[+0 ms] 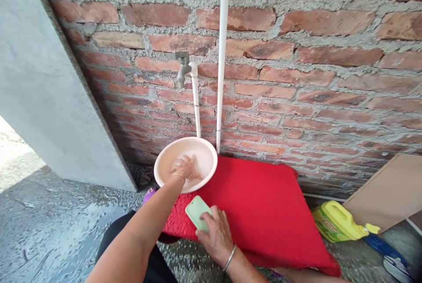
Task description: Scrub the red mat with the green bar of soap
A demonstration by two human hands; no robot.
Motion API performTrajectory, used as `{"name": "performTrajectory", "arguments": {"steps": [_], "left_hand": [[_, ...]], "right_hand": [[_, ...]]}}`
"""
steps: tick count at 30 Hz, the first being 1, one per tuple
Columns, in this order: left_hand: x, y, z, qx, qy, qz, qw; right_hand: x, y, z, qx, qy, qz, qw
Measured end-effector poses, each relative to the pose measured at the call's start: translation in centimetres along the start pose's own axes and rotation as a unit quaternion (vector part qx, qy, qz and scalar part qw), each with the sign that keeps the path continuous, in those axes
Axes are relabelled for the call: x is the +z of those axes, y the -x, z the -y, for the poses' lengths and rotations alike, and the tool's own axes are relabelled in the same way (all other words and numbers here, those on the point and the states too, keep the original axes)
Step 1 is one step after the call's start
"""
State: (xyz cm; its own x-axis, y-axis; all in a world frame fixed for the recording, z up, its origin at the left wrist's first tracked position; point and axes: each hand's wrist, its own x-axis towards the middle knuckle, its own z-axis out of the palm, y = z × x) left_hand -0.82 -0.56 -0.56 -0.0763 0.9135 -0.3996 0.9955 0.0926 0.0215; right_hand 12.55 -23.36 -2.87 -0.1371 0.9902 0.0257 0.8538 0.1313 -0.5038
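Left forearm (133, 237), right hand (216, 234) with green slab (197, 209), long axis forward-left

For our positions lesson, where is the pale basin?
In the head view, the pale basin is just left of centre, below the tap, with the left hand inside it.

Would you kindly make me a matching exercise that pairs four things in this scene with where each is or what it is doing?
1. left hand
2. right hand
3. metal tap
4. yellow jug

A. on the ground near a tan board
B. inside the pale basin
C. at the brick wall
D. holding a pale green object

Right pairs: 1-B, 2-D, 3-C, 4-A.
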Motion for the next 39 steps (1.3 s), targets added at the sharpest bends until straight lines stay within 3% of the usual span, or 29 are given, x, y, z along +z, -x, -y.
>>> {"name": "performTrajectory", "arguments": {"steps": [4, 10, 15, 19, 21, 22, 26, 29, 32, 35, 39], "left_hand": [[-0.1, 0.2, 0.0, 0.014, 0.019, -0.008, 1.000], [-0.2, 0.2, -0.1, 0.004, 0.014, -0.012, 1.000], [-0.2, 0.2, -0.3, -0.010, 0.004, -0.011, 1.000], [0.0, -0.2, -0.2, -0.002, -0.005, -0.007, 1.000], [0.4, -0.5, -0.1, 0.002, 0.004, -0.010, 1.000], [0.6, -0.7, 0.0, 0.002, 0.008, -0.013, 1.000], [1.4, -1.3, 0.1, 0.018, 0.020, -0.034, 0.999], [1.6, -1.4, 0.2, 0.028, 0.022, -0.039, 0.999], [1.4, -1.5, 0.3, 0.017, 0.013, -0.023, 1.000], [1.1, -1.5, 0.3, 0.009, 0.010, -0.012, 1.000], [0.7, -0.8, 0.2, 0.006, -0.005, -0.005, 1.000]], "right_hand": [[-0.8, 0.1, -1.4, 0.030, 0.023, -0.013, 0.999], [-6.4, 2.2, -11.8, 0.170, 0.089, -0.111, 0.975], [-12.5, 7.2, -20.7, 0.369, 0.102, -0.141, 0.913], [-16.1, 11.2, -24.1, 0.490, 0.107, -0.150, 0.852], [-16.3, 12.0, -23.9, 0.497, 0.103, -0.163, 0.846], [-15.8, 11.9, -23.1, 0.477, 0.095, -0.173, 0.856], [-10.9, 9.6, -15.5, 0.278, 0.018, -0.174, 0.944], [-6.3, 7.4, -7.6, 0.136, -0.010, -0.068, 0.988], [-3.1, 6.1, -2.1, 0.058, -0.015, 0.020, 0.998], [-2.4, 6.0, -1.2, 0.044, -0.007, 0.052, 0.998], [-4.8, 7.9, -5.6, 0.107, 0.025, 0.006, 0.994]]}}
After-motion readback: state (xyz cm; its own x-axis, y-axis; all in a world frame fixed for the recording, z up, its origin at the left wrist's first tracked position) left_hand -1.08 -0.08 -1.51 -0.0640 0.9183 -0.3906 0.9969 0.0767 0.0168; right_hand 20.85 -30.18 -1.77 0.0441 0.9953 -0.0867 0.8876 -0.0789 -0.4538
